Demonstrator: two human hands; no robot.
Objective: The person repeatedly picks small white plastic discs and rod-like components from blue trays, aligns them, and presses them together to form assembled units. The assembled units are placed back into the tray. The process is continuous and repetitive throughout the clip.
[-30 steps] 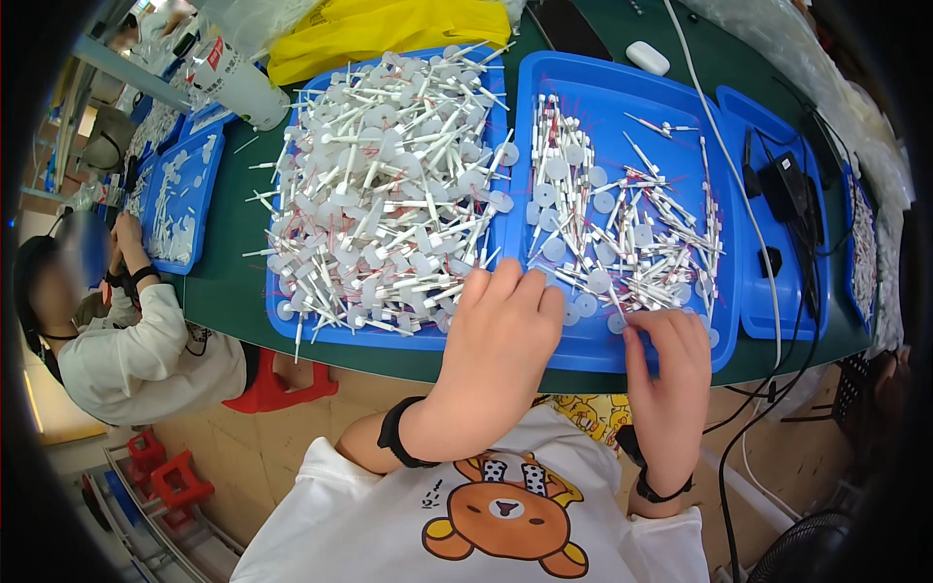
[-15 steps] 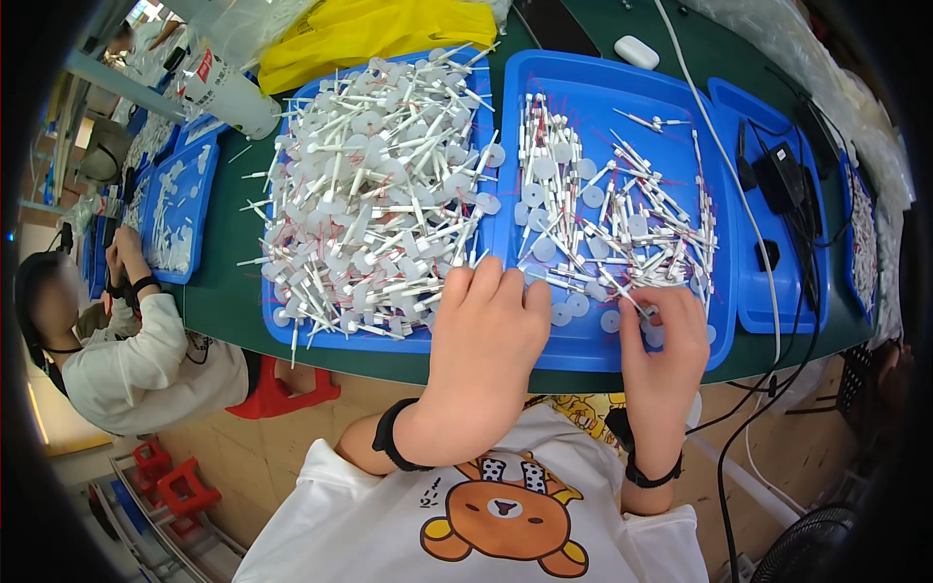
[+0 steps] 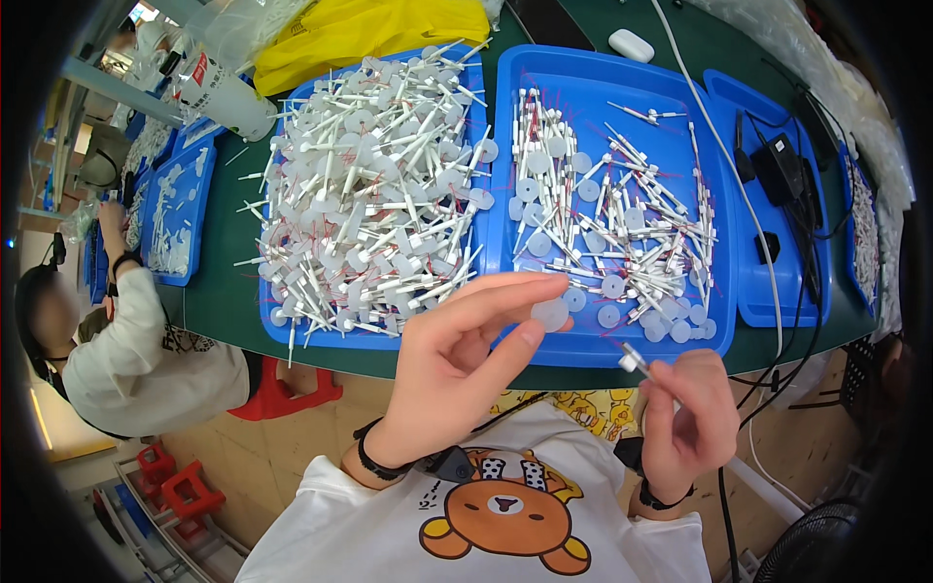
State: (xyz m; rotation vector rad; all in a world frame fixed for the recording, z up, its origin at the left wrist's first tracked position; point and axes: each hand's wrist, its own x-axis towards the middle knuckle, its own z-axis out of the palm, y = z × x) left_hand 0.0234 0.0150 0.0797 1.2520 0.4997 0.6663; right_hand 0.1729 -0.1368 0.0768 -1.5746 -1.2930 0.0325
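My left hand is closed in a pinch, its thumb and fingertips on a translucent white disc above the near edge of the middle tray. My right hand pinches a thin white stick part with a small pale head, in front of that tray's near edge. The blue middle tray carries many white stick parts with fine red wires, and loose discs near its front right corner. Left of it, a second blue tray is heaped with white stick parts fitted with discs.
A yellow bag, a white cup and a white earbud-type case lie at the back. Cables and a black adapter are at the right tray. A co-worker sits at the left.
My left hand has turned and now pinches a disc above the tray's near edge. My right hand has drawn back out of the middle tray toward me with a stick part.
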